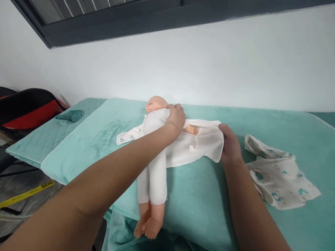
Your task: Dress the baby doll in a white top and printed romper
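Observation:
A baby doll (154, 164) in a white bodysuit lies on its back on the teal padded mat (204, 202), head toward the wall, feet over the near edge. My left hand (176, 118) rests curled on the doll's shoulder and upper chest, just below its head. My right hand (229, 143) grips the edge of a white garment (199, 144) spread out beside the doll, which partly covers the doll's arm. A patterned sleeve (128, 135) sticks out on the doll's other side.
A crumpled printed baby garment (277, 174) lies on the mat at right. A small teal pillow (70, 115) sits at the mat's far left. A black and red chair (28, 108) stands at left beside the table; a white wall lies behind.

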